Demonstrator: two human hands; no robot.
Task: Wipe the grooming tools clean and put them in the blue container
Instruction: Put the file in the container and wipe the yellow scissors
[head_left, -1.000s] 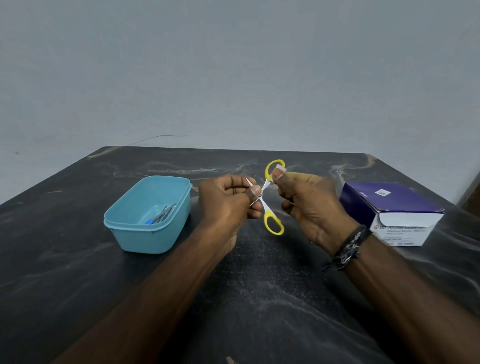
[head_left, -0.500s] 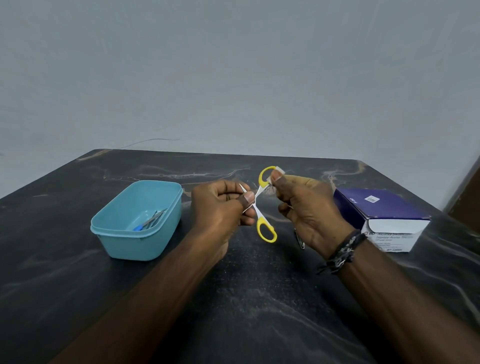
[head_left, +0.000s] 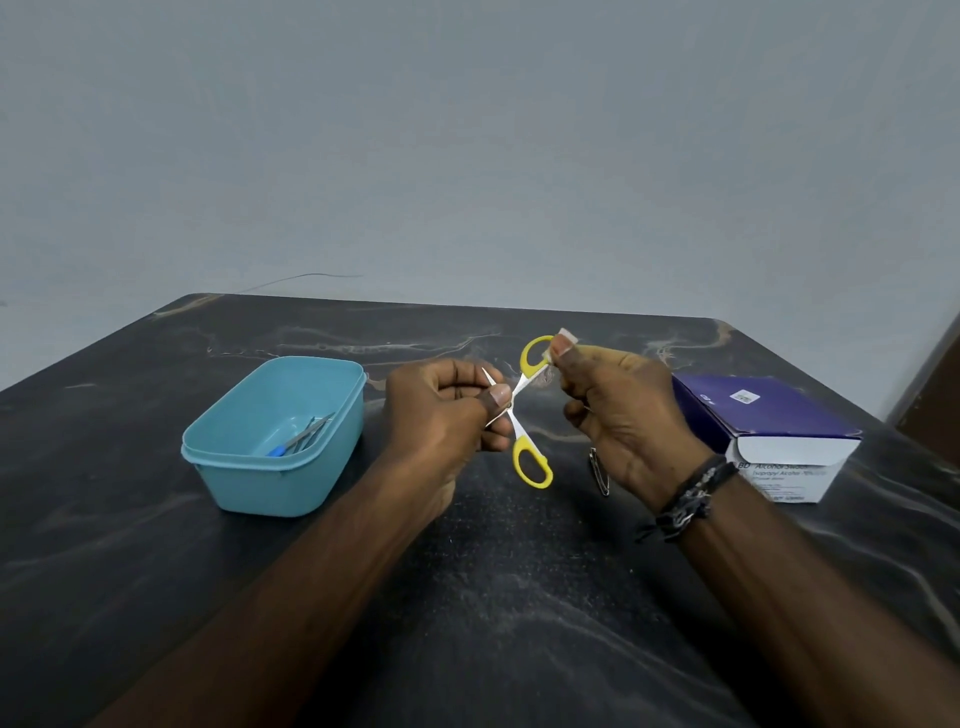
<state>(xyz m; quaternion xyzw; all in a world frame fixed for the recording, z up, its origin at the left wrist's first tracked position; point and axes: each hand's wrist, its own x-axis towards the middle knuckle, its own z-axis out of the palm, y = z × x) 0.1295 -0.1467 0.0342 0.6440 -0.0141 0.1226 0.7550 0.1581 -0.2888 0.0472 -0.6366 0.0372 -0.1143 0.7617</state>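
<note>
Small yellow-handled scissors (head_left: 530, 460) are held spread apart above the dark table. My left hand (head_left: 441, 415) pinches them at the blades near the pivot. My right hand (head_left: 618, 410) pinches a small white wipe (head_left: 563, 340) against the upper yellow handle loop. The blue container (head_left: 228, 462) stands to the left of my left hand, with several thin metal tools (head_left: 306, 436) lying inside. A metal nail clipper (head_left: 600, 470) lies on the table, partly hidden under my right hand.
A purple and white box of alcohol swabs (head_left: 769, 436) sits at the right, close to my right wrist. The dark marbled table (head_left: 493, 597) runs to a grey wall behind; its right edge lies just past the box.
The view has shifted slightly. The wipe in my right hand stays on the upper handle loop and the scissors stay in my left hand.
</note>
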